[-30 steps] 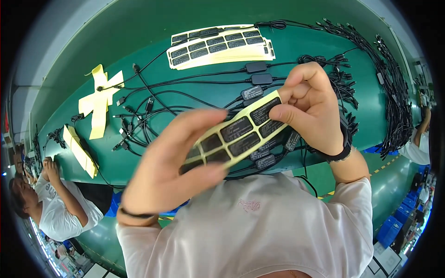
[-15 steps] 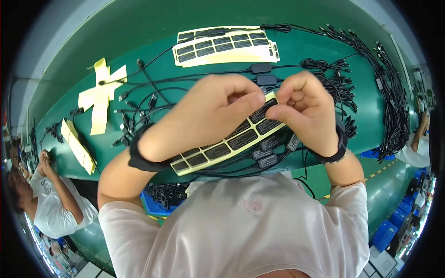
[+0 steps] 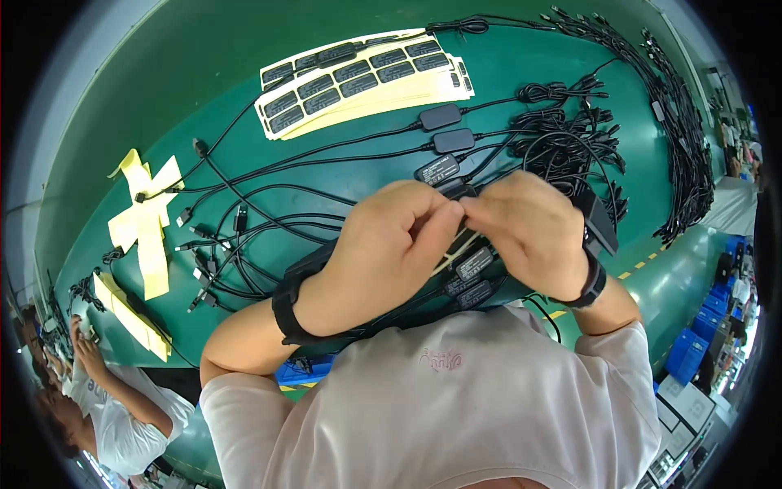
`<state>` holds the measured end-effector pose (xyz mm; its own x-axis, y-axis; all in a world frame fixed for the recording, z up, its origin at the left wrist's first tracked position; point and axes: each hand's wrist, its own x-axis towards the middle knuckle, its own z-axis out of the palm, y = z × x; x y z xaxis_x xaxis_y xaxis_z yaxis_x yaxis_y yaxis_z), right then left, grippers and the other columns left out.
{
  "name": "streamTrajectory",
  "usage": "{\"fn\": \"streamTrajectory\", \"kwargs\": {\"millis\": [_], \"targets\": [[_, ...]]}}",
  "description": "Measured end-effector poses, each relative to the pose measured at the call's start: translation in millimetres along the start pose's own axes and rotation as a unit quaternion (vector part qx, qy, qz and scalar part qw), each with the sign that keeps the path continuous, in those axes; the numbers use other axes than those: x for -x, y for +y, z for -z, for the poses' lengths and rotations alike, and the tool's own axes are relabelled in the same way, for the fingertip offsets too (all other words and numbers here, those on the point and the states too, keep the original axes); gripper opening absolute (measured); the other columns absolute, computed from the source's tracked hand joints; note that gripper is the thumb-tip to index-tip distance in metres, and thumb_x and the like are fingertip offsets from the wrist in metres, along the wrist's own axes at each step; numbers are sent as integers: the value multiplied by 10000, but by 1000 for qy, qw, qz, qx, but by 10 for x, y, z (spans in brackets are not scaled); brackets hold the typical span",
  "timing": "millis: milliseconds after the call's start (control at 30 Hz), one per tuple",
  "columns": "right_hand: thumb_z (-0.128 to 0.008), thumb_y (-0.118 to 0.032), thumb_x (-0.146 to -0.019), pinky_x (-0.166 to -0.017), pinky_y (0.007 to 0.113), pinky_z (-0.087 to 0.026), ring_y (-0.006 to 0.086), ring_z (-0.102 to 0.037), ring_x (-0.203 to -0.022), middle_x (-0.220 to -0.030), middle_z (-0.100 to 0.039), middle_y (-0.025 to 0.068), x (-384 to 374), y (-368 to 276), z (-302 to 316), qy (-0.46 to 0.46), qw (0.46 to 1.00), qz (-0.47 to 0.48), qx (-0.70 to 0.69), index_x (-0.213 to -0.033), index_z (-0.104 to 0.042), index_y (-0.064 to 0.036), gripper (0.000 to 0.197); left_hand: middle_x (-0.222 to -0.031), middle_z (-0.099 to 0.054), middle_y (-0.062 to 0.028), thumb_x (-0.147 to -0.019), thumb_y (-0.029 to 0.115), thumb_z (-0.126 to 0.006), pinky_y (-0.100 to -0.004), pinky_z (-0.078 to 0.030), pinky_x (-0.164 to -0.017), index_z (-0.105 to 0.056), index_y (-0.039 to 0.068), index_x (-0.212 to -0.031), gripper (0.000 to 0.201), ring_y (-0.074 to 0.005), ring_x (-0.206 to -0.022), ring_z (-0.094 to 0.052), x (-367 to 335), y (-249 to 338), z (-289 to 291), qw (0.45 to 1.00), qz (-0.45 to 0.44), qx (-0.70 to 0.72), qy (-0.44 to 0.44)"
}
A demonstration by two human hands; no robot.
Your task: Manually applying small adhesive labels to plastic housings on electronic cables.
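Note:
My left hand (image 3: 379, 236) and my right hand (image 3: 525, 232) meet at the fingertips above the near middle of the table, both in a pinch. Between them shows a narrow pale-yellow edge of a label sheet (image 3: 461, 248), held in my left hand and mostly hidden behind it. Whatever my right fingertips pinch is too small and covered to make out. Just beyond the fingertips lies a cable's black box with a printed label (image 3: 437, 168). More labelled boxes (image 3: 474, 264) lie below the hands. Two boxes without visible labels (image 3: 453, 141) lie farther away.
A stack of yellow label sheets (image 3: 358, 85) lies at the back, with a cable across it. Bundled black cables (image 3: 562, 134) and a long cable pile (image 3: 680, 155) lie to the right. Crossed yellow strips (image 3: 151, 212) lie left. Another person (image 3: 122, 383) sits at far left.
The label sheet, broadly visible before, is now mostly hidden behind my left hand. My right hand has turned so its back faces up, and both hands are lower in view. The whole view has shifted.

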<state>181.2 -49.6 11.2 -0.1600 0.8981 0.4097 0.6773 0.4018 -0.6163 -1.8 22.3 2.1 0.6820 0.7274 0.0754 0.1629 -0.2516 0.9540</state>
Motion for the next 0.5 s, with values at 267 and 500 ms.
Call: {"fn": "streamTrajectory", "kwargs": {"millis": [267,500], "targets": [[-657,-13,-578,-567,319,-490,265,-593,-704,-871,-618,143,149,61,-92,50,968,196,146,-909,-644,55,338,-629,-545,-63,-913,142,-578,-281,-402,-522,-598,-27,-802,203,-108,-574,-476,13,-22,-56,964,160,209,-45],[-743,30,-617,-602,340,-464,255,-560,-741,-936,-588,99,73,27,-9,33,996,85,19,-850,-656,-19,253,-683,-549,29,-966,188,-539,-219,-387,-546,-594,-1,-874,217,-27,-632,-448,22,3,-8,977,131,148,-77]]}}
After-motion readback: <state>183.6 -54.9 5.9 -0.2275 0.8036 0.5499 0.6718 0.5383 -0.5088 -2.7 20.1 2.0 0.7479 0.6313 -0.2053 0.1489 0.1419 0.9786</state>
